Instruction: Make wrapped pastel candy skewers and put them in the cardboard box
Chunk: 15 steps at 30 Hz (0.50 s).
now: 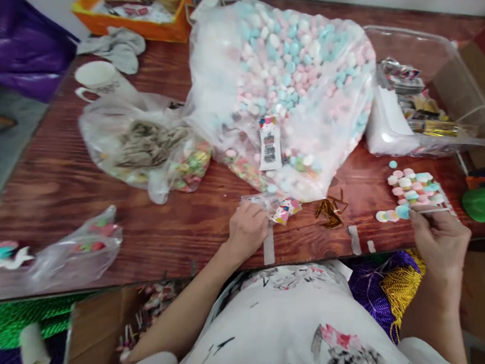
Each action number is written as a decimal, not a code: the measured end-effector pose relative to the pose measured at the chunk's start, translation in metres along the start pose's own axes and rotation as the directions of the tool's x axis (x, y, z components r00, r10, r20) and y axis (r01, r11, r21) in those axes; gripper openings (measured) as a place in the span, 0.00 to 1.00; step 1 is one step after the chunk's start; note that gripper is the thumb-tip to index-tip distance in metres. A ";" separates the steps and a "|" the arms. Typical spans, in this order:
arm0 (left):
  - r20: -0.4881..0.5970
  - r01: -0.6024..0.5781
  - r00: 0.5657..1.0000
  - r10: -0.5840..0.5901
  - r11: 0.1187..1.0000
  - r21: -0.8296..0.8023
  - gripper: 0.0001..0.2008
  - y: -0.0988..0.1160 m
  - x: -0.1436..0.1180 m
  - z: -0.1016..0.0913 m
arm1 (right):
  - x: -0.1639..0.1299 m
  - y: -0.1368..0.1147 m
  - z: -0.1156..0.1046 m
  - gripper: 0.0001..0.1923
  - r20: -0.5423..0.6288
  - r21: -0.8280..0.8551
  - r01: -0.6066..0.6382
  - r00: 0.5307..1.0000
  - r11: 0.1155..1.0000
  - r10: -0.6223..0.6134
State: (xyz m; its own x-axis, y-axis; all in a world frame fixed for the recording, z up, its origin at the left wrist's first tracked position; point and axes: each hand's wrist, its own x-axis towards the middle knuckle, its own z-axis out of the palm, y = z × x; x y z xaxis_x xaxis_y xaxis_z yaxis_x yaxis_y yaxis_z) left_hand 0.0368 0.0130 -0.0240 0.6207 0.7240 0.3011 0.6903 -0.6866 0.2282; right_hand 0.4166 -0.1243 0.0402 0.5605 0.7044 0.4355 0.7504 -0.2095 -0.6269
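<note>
On the bench [155, 242], a flimsy clear packet [266, 201] around colourful printed paper, apparently unsealed, so seemingly midway; left hand [249, 228] curled over it, cannot tell whether clamped. Near it, thin shiny gold strips [329, 212], loose and unused. Farther right, smooth rounded pastel sweets [411, 189], plenty apparently left, with right hand [441, 235] bent at their edge, cannot tell whether pinching anything. Beyond, a bulging filmy bag [215, 59] of similar sweets; beside it, a rigid transparent tub [449, 82].
</note>
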 end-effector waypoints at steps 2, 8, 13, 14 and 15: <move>0.081 -0.006 0.997 0.000 0.997 0.076 0.12 0.006 -0.004 -0.002 | -0.002 0.001 0.001 0.09 -0.014 0.052 -0.039 0.999 0.998 0.039; 0.155 0.033 0.986 -0.055 0.989 0.142 0.13 0.028 -0.008 -0.009 | -0.005 -0.002 0.006 0.09 -0.028 0.037 0.008 1.000 0.999 -0.007; 0.037 0.107 0.994 -0.102 0.980 -0.167 0.10 0.019 0.000 0.001 | -0.006 -0.005 -0.001 0.09 -0.015 -0.121 0.140 0.990 0.983 -0.143; 0.015 0.118 0.993 -0.117 0.968 -0.221 0.10 0.016 0.000 0.003 | -0.007 -0.004 -0.004 0.09 -0.014 -0.144 0.145 0.989 0.979 -0.149; 0.000 0.131 0.991 -0.135 0.956 -0.261 0.10 0.014 0.001 0.004 | -0.008 -0.004 -0.006 0.09 -0.018 -0.159 0.136 0.990 0.978 -0.141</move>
State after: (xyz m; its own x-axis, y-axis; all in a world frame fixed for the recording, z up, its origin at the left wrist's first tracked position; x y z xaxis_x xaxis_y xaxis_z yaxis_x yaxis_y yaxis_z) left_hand 0.0484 0.0041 -0.0243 0.5215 0.8103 0.2671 0.6444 -0.5793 0.4991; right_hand 0.4115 -0.1333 0.0434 0.4556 0.7143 0.5312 0.8658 -0.2169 -0.4509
